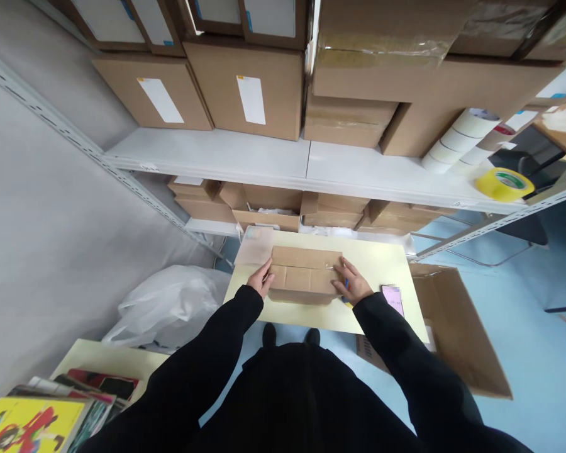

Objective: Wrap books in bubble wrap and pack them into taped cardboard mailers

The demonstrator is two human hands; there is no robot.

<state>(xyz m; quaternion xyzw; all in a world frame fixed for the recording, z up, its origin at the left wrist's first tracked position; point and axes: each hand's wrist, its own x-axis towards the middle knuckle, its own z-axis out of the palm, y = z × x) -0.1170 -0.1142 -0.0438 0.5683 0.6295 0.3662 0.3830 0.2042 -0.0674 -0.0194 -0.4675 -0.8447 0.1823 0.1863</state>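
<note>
A small brown cardboard box rests on the pale yellow table, its top flaps folded over with a seam running across. My left hand grips the box's left end, with fingers on its edge. At the right end, my right hand is closed around the corner, fingertips on the top flap. Something blue and yellow shows just under my right hand, too covered to name. A phone with a pink screen lies to the right of that hand. What is inside the box is hidden.
Ahead, a white metal shelf carries several cardboard boxes. Tape rolls and a yellow tape roll sit at its right. A large open carton stands on the right, a white plastic bag on the left, books nearer.
</note>
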